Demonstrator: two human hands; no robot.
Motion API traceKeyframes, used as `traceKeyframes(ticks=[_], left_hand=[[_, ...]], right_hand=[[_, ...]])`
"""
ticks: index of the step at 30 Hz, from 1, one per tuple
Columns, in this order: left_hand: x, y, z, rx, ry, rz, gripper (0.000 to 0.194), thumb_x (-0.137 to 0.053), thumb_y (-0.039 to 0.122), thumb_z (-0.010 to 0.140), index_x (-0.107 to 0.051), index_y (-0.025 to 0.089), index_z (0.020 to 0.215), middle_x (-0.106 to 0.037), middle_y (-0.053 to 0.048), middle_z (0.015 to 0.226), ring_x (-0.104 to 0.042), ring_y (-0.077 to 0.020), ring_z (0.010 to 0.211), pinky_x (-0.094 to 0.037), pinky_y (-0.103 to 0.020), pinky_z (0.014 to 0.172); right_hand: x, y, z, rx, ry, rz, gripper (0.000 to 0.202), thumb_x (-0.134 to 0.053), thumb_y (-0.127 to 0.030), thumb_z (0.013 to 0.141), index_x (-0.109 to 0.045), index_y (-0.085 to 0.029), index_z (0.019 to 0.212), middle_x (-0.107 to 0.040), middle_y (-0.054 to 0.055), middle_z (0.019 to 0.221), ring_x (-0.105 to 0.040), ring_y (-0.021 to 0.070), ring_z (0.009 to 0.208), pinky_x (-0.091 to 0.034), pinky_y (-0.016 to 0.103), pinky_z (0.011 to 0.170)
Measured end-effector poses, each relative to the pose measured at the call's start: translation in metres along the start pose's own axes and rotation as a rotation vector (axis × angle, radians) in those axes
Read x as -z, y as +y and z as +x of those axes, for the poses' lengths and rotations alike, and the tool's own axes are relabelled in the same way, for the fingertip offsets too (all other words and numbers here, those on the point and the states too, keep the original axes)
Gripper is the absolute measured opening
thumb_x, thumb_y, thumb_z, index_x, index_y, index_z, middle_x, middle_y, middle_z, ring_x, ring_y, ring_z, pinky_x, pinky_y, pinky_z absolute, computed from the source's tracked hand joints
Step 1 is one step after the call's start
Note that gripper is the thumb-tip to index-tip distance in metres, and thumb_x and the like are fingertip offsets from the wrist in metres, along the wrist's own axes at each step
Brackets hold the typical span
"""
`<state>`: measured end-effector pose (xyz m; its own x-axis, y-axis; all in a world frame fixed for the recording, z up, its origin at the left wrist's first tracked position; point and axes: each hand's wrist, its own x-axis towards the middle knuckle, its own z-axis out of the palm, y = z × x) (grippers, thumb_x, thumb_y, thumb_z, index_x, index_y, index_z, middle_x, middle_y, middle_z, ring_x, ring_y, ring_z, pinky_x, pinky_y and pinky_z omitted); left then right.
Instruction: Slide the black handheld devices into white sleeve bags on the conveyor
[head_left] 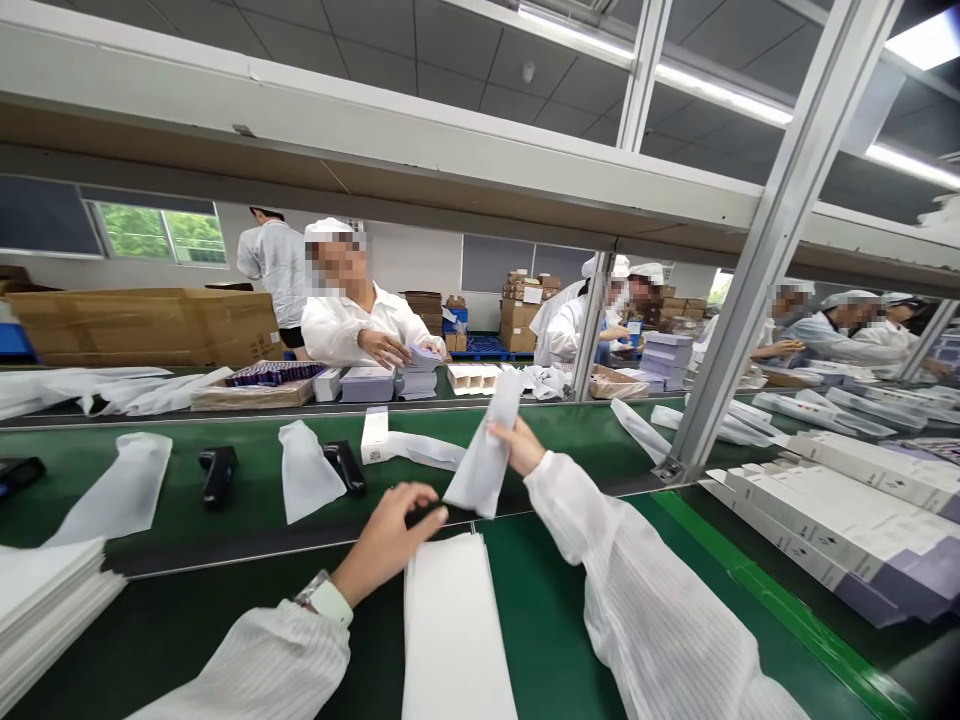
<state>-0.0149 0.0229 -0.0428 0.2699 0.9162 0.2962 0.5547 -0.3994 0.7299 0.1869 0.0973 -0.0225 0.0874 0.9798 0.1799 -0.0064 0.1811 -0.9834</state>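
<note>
Pinched between the thumb and fingers of my right hand (519, 446) is a white translucent sleeve bag (484, 450), tilted over the belt's near edge. I cannot make out whether anything is inside it. My left hand (394, 535) is just left of the bag's lower end, thumb and fingers apart, with nothing in it. Below both hands lies a stack of flat white sleeves (457, 630) on the green work surface. Beyond the bag, another white sleeve (424, 448) lies on the belt against a small white and lilac box (375, 436).
The green conveyor belt (255, 440) carries white bags and black handheld devices (218, 475). Long white and lilac boxes (840, 530) are piled at right. A white stack (45, 610) stands at left. A slanted metal post (757, 250) rises at right; co-workers (360, 320) sit opposite.
</note>
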Motion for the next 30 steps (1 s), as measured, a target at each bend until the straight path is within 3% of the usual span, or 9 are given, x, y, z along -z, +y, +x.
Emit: traceKeyframes(ticks=[3,8,11,15,18,21,25,28,30], left_hand=[[-0.004,-0.012,-0.004,0.071,-0.287,0.036,0.037,-0.048,0.053,0.068,-0.058,0.02,0.08,-0.053,-0.004,0.083,-0.048,-0.0205,0.085,-0.039,-0.03,0.072],[0.001,-0.009,0.001,0.123,-0.446,0.061,0.037,-0.055,0.052,0.061,-0.058,0.017,0.075,-0.052,-0.003,0.082,-0.048,-0.0189,0.079,-0.038,-0.026,0.064],[0.003,-0.01,0.003,0.112,-0.446,0.032,0.031,-0.056,0.046,0.062,-0.057,0.017,0.073,-0.052,-0.002,0.08,-0.048,-0.0179,0.076,-0.036,-0.025,0.062],[0.001,-0.013,0.002,0.034,-0.369,0.008,0.025,-0.052,0.041,0.066,-0.053,0.016,0.065,-0.051,0.001,0.069,-0.047,-0.0158,0.069,-0.035,-0.023,0.06],[-0.003,-0.013,-0.002,-0.015,-0.296,0.029,0.021,-0.051,0.037,0.068,-0.051,0.016,0.064,-0.05,0.002,0.068,-0.046,-0.0141,0.067,-0.034,-0.022,0.059],[-0.007,-0.012,-0.008,-0.037,-0.211,0.07,0.018,-0.052,0.033,0.069,-0.051,0.017,0.062,-0.051,0.001,0.069,-0.047,-0.0135,0.066,-0.034,-0.022,0.059],[-0.007,-0.011,-0.015,-0.047,-0.147,0.136,0.019,-0.05,0.031,0.073,-0.055,0.018,0.06,-0.054,0.0,0.067,-0.05,-0.0149,0.067,-0.036,-0.023,0.06],[-0.005,-0.011,-0.017,-0.12,-0.152,0.165,0.022,-0.046,0.033,0.078,-0.059,0.02,0.065,-0.057,-0.001,0.071,-0.051,-0.0161,0.072,-0.038,-0.023,0.063],[-0.005,-0.013,-0.018,-0.162,-0.135,0.191,0.021,-0.045,0.035,0.079,-0.059,0.021,0.072,-0.057,-0.001,0.074,-0.052,-0.016,0.074,-0.039,-0.023,0.064]], right_hand=[[0.035,0.001,0.03,0.006,0.165,-0.155,0.049,-0.053,-0.027,0.068,-0.04,-0.015,0.113,-0.049,0.011,0.11,-0.047,0.0214,0.101,-0.038,0.034,0.084],[0.061,0.021,0.028,-0.019,0.251,-0.441,0.063,-0.059,-0.027,0.062,-0.038,-0.015,0.12,-0.035,0.017,0.122,-0.02,0.0352,0.119,-0.013,0.055,0.092],[0.037,0.019,0.028,0.085,0.176,-0.623,0.065,-0.055,-0.028,0.068,-0.03,-0.021,0.127,-0.025,0.014,0.128,-0.009,0.0338,0.122,-0.004,0.055,0.093],[-0.043,0.024,0.025,0.325,-0.317,-0.753,0.044,-0.045,-0.029,0.079,-0.037,-0.031,0.122,-0.048,0.005,0.11,-0.042,0.0204,0.104,-0.026,0.035,0.091],[-0.101,0.043,0.016,0.381,-0.555,-0.736,0.04,-0.048,-0.042,0.076,-0.044,-0.035,0.115,-0.052,0.001,0.099,-0.047,0.0178,0.095,-0.031,0.032,0.086],[-0.129,0.063,0.014,0.282,-0.485,-0.671,0.034,-0.061,-0.04,0.065,-0.057,-0.027,0.097,-0.053,0.002,0.093,-0.043,0.0223,0.098,-0.027,0.038,0.089],[-0.128,0.072,0.025,0.152,-0.304,-0.487,0.01,-0.059,-0.016,0.065,-0.057,-0.02,0.075,-0.056,0.0,0.082,-0.048,0.0184,0.091,-0.031,0.034,0.086],[-0.113,0.065,0.03,0.052,-0.215,-0.377,0.019,-0.05,-0.018,0.073,-0.052,-0.02,0.092,-0.056,0.003,0.087,-0.053,0.018,0.086,-0.039,0.034,0.079],[-0.097,0.056,0.026,-0.017,-0.201,-0.296,0.033,-0.04,-0.022,0.08,-0.038,-0.019,0.112,-0.057,0.005,0.089,-0.056,0.0171,0.083,-0.044,0.033,0.071]])
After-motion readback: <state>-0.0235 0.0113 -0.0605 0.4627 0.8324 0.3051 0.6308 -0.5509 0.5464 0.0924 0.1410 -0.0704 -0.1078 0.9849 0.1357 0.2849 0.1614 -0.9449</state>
